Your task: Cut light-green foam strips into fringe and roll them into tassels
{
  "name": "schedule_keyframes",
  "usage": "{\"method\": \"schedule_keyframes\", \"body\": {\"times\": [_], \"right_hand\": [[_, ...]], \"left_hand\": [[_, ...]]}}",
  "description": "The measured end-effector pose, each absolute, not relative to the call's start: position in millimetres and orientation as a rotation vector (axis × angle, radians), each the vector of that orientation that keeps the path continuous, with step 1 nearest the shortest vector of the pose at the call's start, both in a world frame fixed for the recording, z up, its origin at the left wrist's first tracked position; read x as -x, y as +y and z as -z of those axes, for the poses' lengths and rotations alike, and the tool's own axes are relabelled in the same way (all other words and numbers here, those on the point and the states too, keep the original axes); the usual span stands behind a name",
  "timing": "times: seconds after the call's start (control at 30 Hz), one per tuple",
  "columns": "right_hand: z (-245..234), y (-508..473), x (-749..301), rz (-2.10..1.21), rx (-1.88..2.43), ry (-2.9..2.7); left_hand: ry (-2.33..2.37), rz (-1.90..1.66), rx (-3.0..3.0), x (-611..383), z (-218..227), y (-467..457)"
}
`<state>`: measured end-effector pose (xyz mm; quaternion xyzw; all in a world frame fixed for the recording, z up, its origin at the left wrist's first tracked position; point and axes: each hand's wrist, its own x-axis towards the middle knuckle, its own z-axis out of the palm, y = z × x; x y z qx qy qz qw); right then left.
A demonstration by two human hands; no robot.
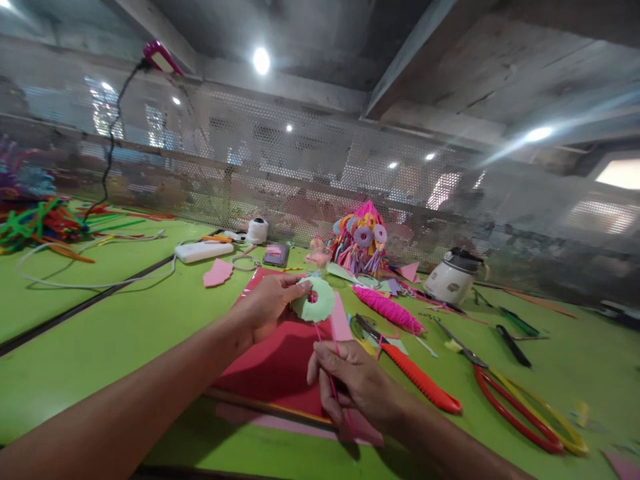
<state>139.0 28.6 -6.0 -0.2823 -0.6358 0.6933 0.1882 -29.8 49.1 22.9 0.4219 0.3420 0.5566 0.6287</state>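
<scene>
My left hand (275,303) pinches the left edge of a pale green paper ring (323,303) with a scalloped rim and a hole in its middle. Pink shows through that hole. From the ring a pink string (319,332) runs down to my right hand (345,380), whose closed fingers grip it. Both hands are above a red sheet or board (270,373), which lies over pink paper (343,320). To the right are an orange-handled knife (420,377) and a spindle of bright pink yarn (390,310).
Scissors (515,407) with red and yellow handles lie at right, near a black-handled tool (514,345). A white kettle-like jug (453,277) and colourful tasselled paper rings (363,240) stand behind. A white power strip (205,251) with its cable sits left. Perforated mesh (300,167) closes the table's back.
</scene>
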Motion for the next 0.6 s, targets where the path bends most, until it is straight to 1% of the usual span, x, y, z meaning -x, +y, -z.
{"method": "schedule_keyframes", "body": {"times": [0.37,0.6], "right_hand": [[8.1,27.1,-139.9,-1.914,0.745,-1.822],[10.0,27.0,-136.5,-1.913,0.814,-1.856]], "left_hand": [[0.821,-1.284,-0.972,31.8,-21.4,50.4],[0.867,-1.292,-0.956,35.6,-26.4,52.3]]}}
